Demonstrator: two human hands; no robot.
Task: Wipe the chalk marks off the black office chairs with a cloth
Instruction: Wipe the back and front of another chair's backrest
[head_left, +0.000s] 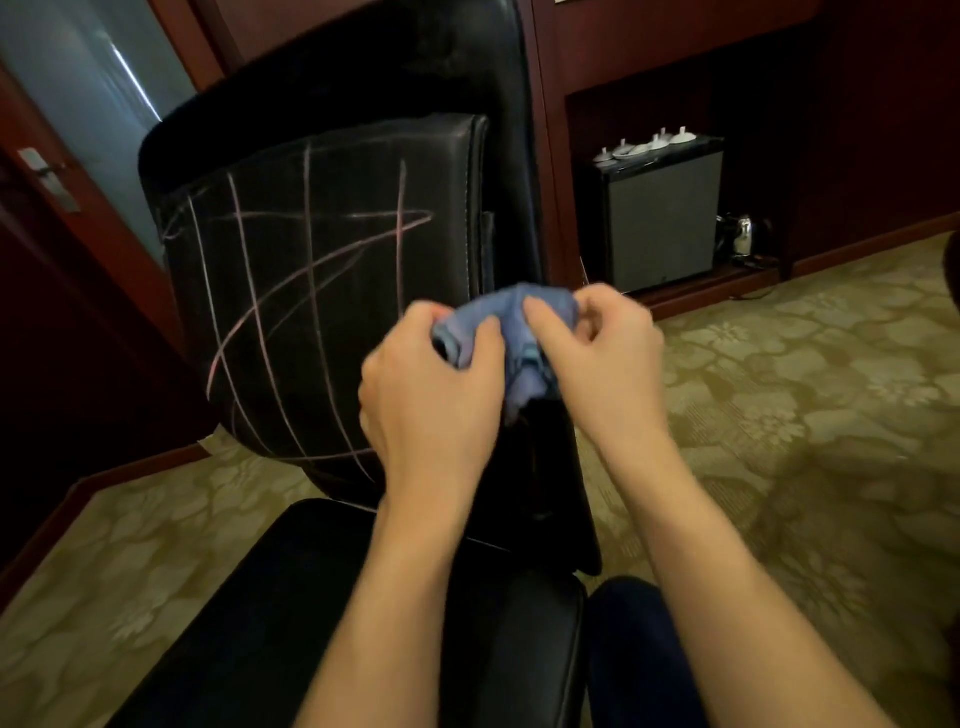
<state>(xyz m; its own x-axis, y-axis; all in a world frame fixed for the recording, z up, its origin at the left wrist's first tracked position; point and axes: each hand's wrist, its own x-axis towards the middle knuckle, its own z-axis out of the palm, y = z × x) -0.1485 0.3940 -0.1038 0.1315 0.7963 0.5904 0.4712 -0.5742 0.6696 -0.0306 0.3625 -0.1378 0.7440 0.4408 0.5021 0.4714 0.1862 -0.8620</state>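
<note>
A black leather office chair (332, 156) faces me, its backrest cushion crossed by pink and white chalk marks (311, 291). A bunched blue cloth (519, 332) is held in front of the backrest's lower right side. My left hand (431, 395) grips the cloth's left part. My right hand (597, 348) pinches its right part between thumb and fingers. The cloth's lower end hangs between my hands. The black seat (374, 613) lies below my forearms.
A dark wooden door with a handle (47, 176) stands at the left. A small black fridge (660, 218) with white cups on top sits in a wooden alcove at the right, a metal kettle (740, 236) beside it. Patterned beige carpet (779, 415) covers the floor.
</note>
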